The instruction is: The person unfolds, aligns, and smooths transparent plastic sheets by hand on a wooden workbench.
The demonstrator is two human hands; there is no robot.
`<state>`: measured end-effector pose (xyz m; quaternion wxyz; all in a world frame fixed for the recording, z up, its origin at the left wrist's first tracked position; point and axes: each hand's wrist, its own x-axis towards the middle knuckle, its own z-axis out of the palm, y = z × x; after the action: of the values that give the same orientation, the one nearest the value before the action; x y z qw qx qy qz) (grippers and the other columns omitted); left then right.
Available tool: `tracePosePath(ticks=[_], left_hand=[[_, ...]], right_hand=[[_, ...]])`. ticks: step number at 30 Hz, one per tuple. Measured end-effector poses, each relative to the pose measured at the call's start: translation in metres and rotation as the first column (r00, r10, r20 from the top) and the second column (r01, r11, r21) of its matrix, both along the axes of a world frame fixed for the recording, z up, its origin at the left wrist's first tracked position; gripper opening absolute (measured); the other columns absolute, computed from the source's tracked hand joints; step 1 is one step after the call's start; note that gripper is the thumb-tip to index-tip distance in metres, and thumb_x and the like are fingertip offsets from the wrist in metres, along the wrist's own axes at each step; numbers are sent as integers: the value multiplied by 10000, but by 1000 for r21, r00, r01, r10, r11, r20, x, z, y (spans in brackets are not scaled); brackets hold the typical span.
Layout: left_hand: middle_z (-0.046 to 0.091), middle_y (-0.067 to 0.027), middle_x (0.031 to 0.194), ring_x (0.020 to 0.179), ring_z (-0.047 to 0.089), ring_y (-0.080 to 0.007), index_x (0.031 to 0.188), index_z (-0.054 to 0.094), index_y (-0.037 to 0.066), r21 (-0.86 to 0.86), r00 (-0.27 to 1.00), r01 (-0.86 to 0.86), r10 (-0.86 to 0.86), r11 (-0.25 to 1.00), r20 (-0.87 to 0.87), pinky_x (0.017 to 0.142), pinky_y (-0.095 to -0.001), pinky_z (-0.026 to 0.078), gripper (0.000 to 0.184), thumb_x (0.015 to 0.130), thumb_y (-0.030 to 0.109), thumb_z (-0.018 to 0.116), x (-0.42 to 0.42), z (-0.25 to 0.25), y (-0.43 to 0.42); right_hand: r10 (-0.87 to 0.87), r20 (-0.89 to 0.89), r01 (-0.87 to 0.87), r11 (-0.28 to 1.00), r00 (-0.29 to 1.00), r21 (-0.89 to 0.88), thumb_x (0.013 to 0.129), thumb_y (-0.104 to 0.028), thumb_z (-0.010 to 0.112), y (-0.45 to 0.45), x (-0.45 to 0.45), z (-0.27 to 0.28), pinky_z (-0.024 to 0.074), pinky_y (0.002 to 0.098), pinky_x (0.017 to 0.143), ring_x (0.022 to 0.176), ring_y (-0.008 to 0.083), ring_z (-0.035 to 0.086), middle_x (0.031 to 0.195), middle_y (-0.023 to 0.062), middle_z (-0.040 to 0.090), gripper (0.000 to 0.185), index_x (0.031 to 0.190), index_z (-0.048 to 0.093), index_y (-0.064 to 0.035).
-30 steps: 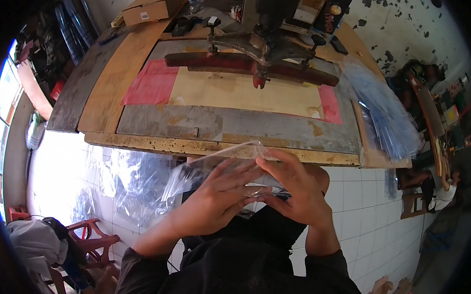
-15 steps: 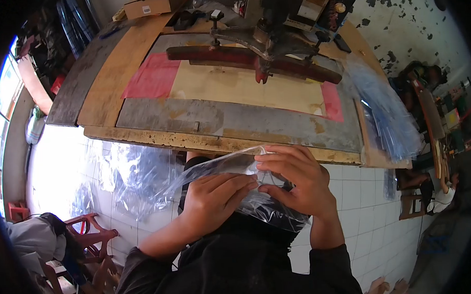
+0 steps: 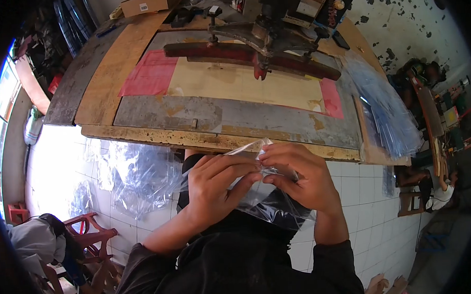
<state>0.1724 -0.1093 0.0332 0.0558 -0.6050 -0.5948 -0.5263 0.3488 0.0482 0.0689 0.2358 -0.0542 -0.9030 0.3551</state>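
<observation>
A: "With the clear plastic film (image 3: 272, 211) as our clock's centre, what do we list?"

B: "One film: crumpled, held over our dark clothing (image 3: 235, 252), just short of the bench (image 3: 166, 114). One left hand (image 3: 213, 187), nine o'clock, fingers pinched on the film. One right hand (image 3: 308, 180), three o'clock, fingers likewise clamped on it, fingertips near the left's."

A: "Step in hand?"

B: "Working the film at a fold, we judge; number of layers, we cannot tell."

A: "Next move calls for?"

B: "Two light, steady pinches, in our view; thin film may slip or crease."

A: "Remaining stock?"

B: "Red bar (image 3: 205, 49), twelve o'clock, above a yellow sheet (image 3: 238, 86). Plastic sheets (image 3: 389, 116), two o'clock, at the bench's side. Loose plastic (image 3: 137, 177), nine o'clock, on white floor tiles (image 3: 353, 205)."
</observation>
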Motion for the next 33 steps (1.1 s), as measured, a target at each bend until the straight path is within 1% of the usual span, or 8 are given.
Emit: tracePosePath(ticks=[3, 6, 10, 15, 22, 28, 30, 33], left_hand=[[814, -14, 1012, 890, 761, -199, 983, 796, 98, 32, 993, -46, 42, 998, 114, 761, -327, 531, 170, 839, 95, 886, 3, -1, 3], [827, -12, 1037, 909, 763, -185, 972, 824, 103, 11, 980, -31, 28, 999, 197, 830, -317, 528, 144, 841, 73, 877, -2, 4, 0], [835, -8, 1063, 931, 765, -172, 993, 842, 105, -31, 975, 5, 2, 999, 220, 887, -317, 513, 155, 845, 74, 876, -6, 6, -5], [838, -7, 1076, 958, 770, -170, 1008, 849, 111, -85, 959, 63, -37, 994, 281, 901, -319, 506, 158, 854, 93, 880, -8, 6, -8], [836, -6, 1065, 956, 767, -174, 1006, 848, 112, -85, 965, 61, -37, 995, 261, 900, -322, 506, 164, 847, 98, 887, -8, 3, -7], [821, -12, 1042, 924, 759, -198, 1009, 817, 112, -38, 985, 25, -18, 999, 170, 861, -341, 513, 165, 857, 96, 878, -7, 5, -2], [816, -59, 1045, 926, 752, -237, 984, 825, 82, -33, 994, 29, -26, 999, 109, 860, -364, 543, 172, 825, 48, 882, -6, 5, -1], [798, -57, 1021, 901, 745, -235, 1001, 817, 88, -30, 996, 37, -34, 999, 80, 809, -358, 547, 189, 827, 45, 877, -3, 7, 2]], right_hand=[[-66, -31, 60, 985, 997, -159, 832, -197, 927, -6, -3, 1, 559, 430, 1079, 1303, 310, 687, 1334, 120, 734, 487, 1259, 747, -47], [-54, -29, 53, 997, 998, -61, 829, -215, 934, -2, -3, 5, 558, 415, 1091, 1326, 316, 674, 1358, 143, 715, 530, 1293, 741, -49], [-23, -15, 22, 997, 1000, -68, 819, -189, 939, 1, -1, 2, 567, 404, 1074, 1325, 313, 674, 1358, 141, 714, 541, 1306, 747, -56], [-35, -27, 29, 980, 999, -195, 794, -128, 942, 0, -1, -2, 580, 409, 1051, 1294, 300, 685, 1327, 131, 726, 510, 1268, 768, -56], [-1, -18, -2, 987, 1000, -158, 778, -82, 938, 5, -2, -4, 585, 404, 1028, 1270, 300, 693, 1284, 114, 740, 464, 1212, 777, -52], [-43, -62, 34, 989, 997, -141, 823, -137, 918, -5, -9, 14, 560, 421, 1031, 1259, 299, 692, 1210, 86, 751, 359, 1151, 790, -65], [-15, -85, 20, 998, 996, 56, 780, -25, 929, -8, -13, 23, 560, 384, 994, 1177, 282, 711, 1145, 91, 760, 407, 1163, 790, -14], [-69, -60, 73, 995, 996, 63, 758, -41, 936, -8, -12, 18, 554, 367, 934, 1087, 256, 717, 1096, 78, 762, 400, 1138, 811, -42]])
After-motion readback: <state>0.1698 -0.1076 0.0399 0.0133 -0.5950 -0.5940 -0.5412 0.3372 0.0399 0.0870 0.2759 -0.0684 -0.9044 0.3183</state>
